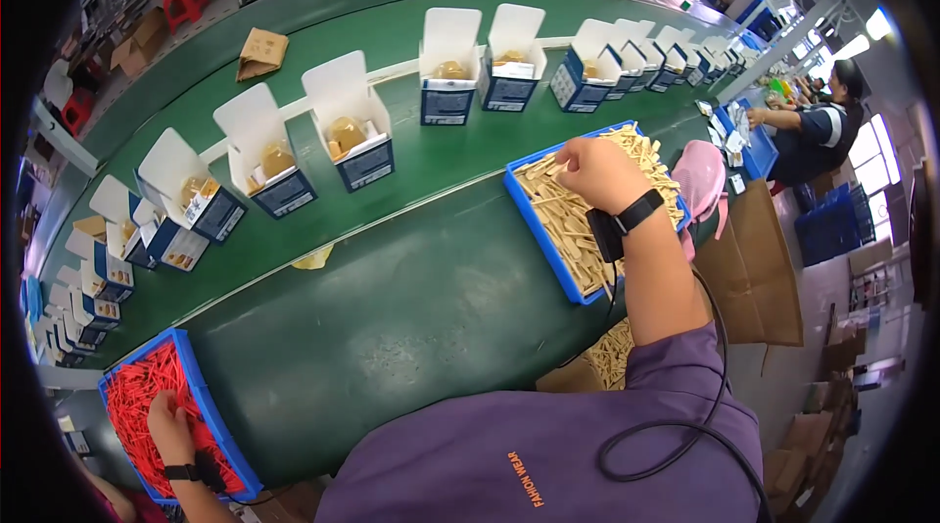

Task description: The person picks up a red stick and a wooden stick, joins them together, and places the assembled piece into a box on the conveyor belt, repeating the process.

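My left hand (170,428) reaches into a blue-rimmed tray (208,404) at the lower left, its fingers curled together among thin red plastic sticks (139,394). Whether a stick is between those fingertips is hidden. At the right, my right hand (605,173) is above a second blue tray (544,241) heaped with small flat wooden sticks (578,247). Its fingers are bent closed, and what they hold, if anything, does not show. Both wrists wear black bands with a small device and cable.
Open blue-and-white boxes (362,159) with yellowish round contents stand in a row along the green conveyor (392,192). A crumpled brown carton piece (261,54) lies behind them. A pink bag (699,175) and cardboard (749,268) are right of the wooden sticks. A co-worker (818,126) sits farther right.
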`<state>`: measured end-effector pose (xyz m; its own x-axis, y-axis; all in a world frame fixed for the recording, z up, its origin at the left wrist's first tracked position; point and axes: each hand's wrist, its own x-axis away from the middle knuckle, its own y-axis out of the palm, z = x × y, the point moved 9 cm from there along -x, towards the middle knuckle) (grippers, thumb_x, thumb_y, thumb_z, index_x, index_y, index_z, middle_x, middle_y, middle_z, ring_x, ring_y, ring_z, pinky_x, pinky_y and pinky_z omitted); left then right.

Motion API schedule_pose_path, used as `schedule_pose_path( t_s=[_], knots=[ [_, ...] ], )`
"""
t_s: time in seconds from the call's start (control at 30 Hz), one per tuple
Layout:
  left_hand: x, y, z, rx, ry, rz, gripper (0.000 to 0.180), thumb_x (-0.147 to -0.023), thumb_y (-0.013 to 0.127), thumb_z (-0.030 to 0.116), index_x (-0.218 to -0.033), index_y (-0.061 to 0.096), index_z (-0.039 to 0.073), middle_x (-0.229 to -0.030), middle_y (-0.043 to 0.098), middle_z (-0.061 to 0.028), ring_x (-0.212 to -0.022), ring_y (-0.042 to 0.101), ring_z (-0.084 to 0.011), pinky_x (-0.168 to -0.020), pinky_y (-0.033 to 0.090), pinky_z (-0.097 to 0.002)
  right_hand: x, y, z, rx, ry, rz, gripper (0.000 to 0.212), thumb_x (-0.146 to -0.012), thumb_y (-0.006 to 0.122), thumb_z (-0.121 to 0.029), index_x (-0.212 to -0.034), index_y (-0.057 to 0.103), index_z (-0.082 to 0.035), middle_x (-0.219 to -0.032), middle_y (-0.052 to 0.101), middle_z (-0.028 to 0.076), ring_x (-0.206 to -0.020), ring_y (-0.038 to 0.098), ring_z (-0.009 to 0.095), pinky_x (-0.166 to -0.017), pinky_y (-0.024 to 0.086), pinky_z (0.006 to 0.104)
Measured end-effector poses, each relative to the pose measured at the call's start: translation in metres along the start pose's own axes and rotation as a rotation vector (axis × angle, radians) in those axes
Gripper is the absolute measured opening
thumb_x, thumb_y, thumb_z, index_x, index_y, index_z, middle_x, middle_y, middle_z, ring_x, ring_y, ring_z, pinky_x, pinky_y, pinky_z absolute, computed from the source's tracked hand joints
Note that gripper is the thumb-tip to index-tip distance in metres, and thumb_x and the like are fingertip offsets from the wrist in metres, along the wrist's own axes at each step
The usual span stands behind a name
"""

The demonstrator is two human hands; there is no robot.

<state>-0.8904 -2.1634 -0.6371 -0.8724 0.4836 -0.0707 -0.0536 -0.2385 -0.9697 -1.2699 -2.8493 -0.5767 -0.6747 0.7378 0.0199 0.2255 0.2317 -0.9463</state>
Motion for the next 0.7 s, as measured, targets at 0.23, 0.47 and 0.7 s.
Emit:
schedule_pose_path(
  t_s=[0.23,0.47,0.7],
  knots=[
    [0.001,-0.016,0.003,0.22,-0.322,-0.056,0.014,-0.092,0.062,0.001,-0.105,0.067,-0.003,-0.1,0.068,-0.0138,-0.091,0.065,-0.0264,-0.085,0.05,-0.0347,0.001,0.042,0.017,0.155,-0.099,-0.037,0.017,-0.081,0.065,-0.016,-0.093,0.072,-0.007,-0.085,0.069,0.014,-0.086,0.067,0.034,-0.08,0.054,0.0446],
    [0.008,-0.035,-0.024,0.166,0.055,0.287,0.016,-0.097,0.061,0.009,-0.108,0.066,-0.003,-0.091,0.065,-0.0053,-0.077,0.061,-0.0136,-0.07,0.049,-0.027,0.007,0.005,0.007,-0.013,-0.148,0.132,0.011,-0.085,0.067,-0.015,-0.091,0.071,-0.007,-0.085,0.069,0.014,-0.083,0.066,0.032,-0.076,0.053,0.0407],
    [0.015,-0.038,0.132,0.934,-0.169,0.142,0.016,-0.099,0.06,0.011,-0.109,0.065,0.0,-0.087,0.062,-0.0031,-0.074,0.057,-0.0068,-0.063,0.044,-0.0209,0.047,-0.002,-0.11,-0.554,-0.54,0.178,0.015,-0.088,0.072,-0.018,-0.095,0.073,-0.005,-0.084,0.069,0.01,-0.082,0.067,0.027,-0.075,0.053,0.0374]
  ],
)
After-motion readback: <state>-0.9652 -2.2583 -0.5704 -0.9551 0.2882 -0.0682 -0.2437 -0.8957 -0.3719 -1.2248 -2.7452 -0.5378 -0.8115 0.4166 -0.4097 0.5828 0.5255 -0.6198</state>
